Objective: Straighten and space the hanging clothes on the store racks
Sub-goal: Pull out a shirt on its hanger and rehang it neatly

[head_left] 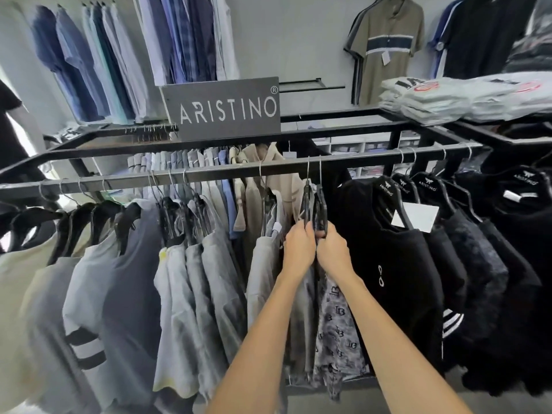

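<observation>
Along the long black metal rail (239, 171), grey shirts are hanging at nine o'clock and black tops at three. I am closing my left hand (298, 245) and right hand (333, 249) around two black plastic hangers (313, 210) at centre, touching, probably to part them and even the gap.

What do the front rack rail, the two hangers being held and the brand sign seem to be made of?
Dark square-section rack rail: likely painted metal, with a dull sheen. Two black hangers: probably plastic bodies, with thin wire hooks. Grey rectangular ARISTINO sign: matte board, wood or plastic; unclear.
</observation>
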